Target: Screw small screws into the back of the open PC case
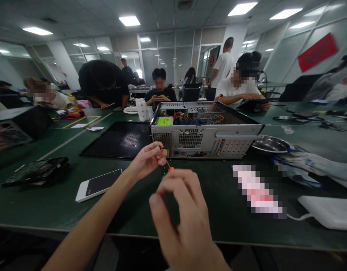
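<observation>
2 bare hands meet above the dark green counter (63, 203), in front of an open grey metal computer case (204, 137) that lies on its side with the rear panel toward the camera. The left hand (146, 160) has its grip pinched on the thin metal tip of a small screwdriver with an orange collar (169, 167). The right hand (181, 222) is close to the camera and closes around the handle end of the same tool; the handle itself is hidden behind its fingers (173, 184), so I cannot tell how tight this grip is. The screwdriver hangs in the air between the 2 hands, a little before the case and not touching it.

My judgement is that the step in hand is work at the tip: the fingers of the left hand seem to seat or to check something very small there, maybe a screw or a bit, but it is too small to see. The next move then calls for a steady right hand and a slow, straight approach to the rear panel, so that nothing falls from the tip.

A round steel bowl (271, 144) stands just right of the case, a black side panel (119, 140) lies at its left, and a white phone (98, 184) lies near the left forearm.
</observation>
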`<state>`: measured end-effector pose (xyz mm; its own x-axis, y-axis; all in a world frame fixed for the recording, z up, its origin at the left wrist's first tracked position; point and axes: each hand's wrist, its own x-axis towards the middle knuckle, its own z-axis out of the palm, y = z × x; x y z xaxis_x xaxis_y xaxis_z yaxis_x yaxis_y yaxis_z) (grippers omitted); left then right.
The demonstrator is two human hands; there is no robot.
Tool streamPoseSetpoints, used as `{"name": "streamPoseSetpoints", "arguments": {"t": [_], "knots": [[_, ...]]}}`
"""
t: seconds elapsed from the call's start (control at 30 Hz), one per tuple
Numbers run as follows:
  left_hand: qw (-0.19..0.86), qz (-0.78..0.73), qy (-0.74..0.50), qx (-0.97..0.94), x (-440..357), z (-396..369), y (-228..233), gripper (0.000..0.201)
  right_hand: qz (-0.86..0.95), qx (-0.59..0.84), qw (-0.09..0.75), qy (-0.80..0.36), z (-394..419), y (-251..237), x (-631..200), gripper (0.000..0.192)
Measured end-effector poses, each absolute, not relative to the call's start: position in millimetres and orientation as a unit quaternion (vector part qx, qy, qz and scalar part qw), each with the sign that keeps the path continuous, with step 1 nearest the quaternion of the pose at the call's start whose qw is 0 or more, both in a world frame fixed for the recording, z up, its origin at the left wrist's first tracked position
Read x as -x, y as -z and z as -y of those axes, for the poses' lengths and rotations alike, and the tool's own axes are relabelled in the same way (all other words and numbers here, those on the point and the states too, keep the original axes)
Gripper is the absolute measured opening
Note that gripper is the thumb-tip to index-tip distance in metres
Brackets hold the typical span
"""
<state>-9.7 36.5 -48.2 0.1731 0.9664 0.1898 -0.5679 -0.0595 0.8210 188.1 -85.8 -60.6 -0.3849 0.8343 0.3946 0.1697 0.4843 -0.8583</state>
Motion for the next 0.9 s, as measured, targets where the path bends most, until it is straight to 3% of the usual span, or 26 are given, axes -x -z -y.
{"name": "streamPoseSetpoints", "arguments": {"t": [0.17, 0.23, 0.33, 0.57, 0.9], "knots": [[0.622, -0.246, -0.658, -0.345, 15.0, -47.4, 28.9, 0.010, 0.770, 0.412, 0.370, -0.315, -11.0, 39.2, -178.8, 0.056], [0.618, -0.255, -0.664, -0.334, 11.7, -55.9, 22.3, 0.006, 0.792, 0.397, 0.301, -0.353, -37.2, 39.7, -178.3, 0.040], [0.617, -0.299, -0.651, -0.325, 0.0, -67.8, 18.5, 0.008, 0.765, 0.338, 0.282, -0.470, -55.8, 52.0, -176.4, 0.016], [0.561, -0.398, -0.661, -0.300, -23.5, -77.4, 39.7, 0.014, 0.600, 0.279, 0.291, -0.691, -52.2, 72.8, -172.8, 0.040], [0.566, -0.397, -0.664, -0.285, -32.5, -76.8, 46.8, 0.037, 0.530, 0.252, 0.307, -0.749, -59.7, 61.3, -175.2, 0.035]]}}
